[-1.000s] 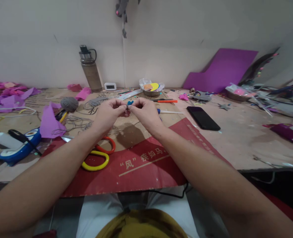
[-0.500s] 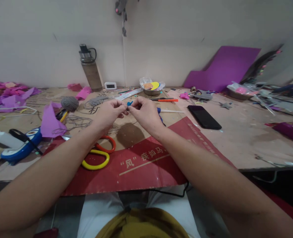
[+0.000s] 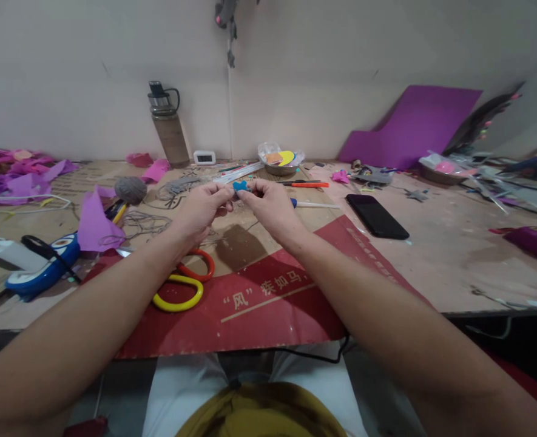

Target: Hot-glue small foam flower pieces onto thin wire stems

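Between my two hands is a small blue star-shaped piece (image 3: 239, 186), held up above the cardboard. My left hand (image 3: 207, 209) pinches its left side with thumb and forefinger. From the other side, the closed fingertips of my right hand (image 3: 270, 206) grip it too. Scissors (image 3: 184, 291) with one red and one yellow handle lie below my left wrist, their blades partly hidden by the forearm. A white stick with a blue end (image 3: 314, 204) lies just right of my right hand. Grey yarn (image 3: 131, 190) sits in a ball on the left, loose strands beside it.
A bottle (image 3: 170, 133) and a small white clock (image 3: 204, 158) stand at the wall. A bowl of scraps (image 3: 281, 169), an orange cutter (image 3: 311, 184) and a black phone (image 3: 376, 216) are farther right. A blue-and-white tool (image 3: 45, 267) lies left. Red-printed cardboard (image 3: 268, 321) covers the front edge.
The blue piece has turned between my fingertips, and more of its star shape shows. Both hands stay in nearly the same place. The whole view has shifted slightly.
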### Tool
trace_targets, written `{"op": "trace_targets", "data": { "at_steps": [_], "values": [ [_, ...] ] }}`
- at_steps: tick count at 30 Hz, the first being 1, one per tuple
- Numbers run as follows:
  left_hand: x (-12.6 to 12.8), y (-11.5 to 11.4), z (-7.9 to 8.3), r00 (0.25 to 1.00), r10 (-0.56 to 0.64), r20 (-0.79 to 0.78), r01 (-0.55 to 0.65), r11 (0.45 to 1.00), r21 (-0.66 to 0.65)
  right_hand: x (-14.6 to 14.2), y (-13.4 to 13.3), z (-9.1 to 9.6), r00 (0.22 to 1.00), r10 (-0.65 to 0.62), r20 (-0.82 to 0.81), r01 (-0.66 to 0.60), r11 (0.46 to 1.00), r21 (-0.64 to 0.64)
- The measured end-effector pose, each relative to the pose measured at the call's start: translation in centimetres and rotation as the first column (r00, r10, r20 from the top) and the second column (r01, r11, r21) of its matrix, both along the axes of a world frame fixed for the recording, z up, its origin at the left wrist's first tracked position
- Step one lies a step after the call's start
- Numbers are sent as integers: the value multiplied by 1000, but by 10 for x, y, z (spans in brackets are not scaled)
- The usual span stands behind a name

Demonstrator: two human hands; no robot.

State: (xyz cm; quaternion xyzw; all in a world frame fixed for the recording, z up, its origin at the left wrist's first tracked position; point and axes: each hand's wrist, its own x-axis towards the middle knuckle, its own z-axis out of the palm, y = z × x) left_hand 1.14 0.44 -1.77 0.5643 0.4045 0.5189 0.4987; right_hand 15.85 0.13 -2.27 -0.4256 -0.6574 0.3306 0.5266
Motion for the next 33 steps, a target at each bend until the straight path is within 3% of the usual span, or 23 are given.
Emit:
{"op": "trace_targets", "data": {
  "at_steps": [4, 7, 12, 15, 18, 21, 24, 28, 33],
  "values": [
    [-6, 1, 8, 995, -101, -7, 101, 993, -54, 4, 0, 3, 998, 5, 60, -4, 1000, -23],
    [-11, 2, 13, 992, -103, -70, 99, 993, -66, 8, 1, 5, 991, 10, 131, -7, 1000, -30],
    [-17, 1, 16, 938, -92, -333, 112, 993, 41, 10, -2, 9, 955, 55, 290, -50, 998, -26],
    [-20, 1, 18, 863, -45, -503, 121, 986, 119, 9, -4, 11, 926, 7, 376, -18, 1000, 24],
    [-21, 2, 17, 820, 4, -573, 100, 983, 151, 7, -5, 10, 908, -13, 418, -22, 997, 80],
    [-19, 5, 10, 865, 45, -499, 31, 989, 144, 6, -5, 7, 935, -61, 349, 19, 992, 122],
    [-15, 8, 4, 942, 73, -329, -46, 995, 88, 5, -7, 5, 967, -97, 234, 65, 987, 144],
    [-10, 6, 3, 971, 99, -216, -96, 995, 22, 2, -10, 3, 980, -101, 169, 66, 978, 200],
    [-6, 3, 3, 977, 160, -141, -152, 986, 63, -4, -5, -3, 999, -50, 22, 48, 997, 66]
  ]
}}
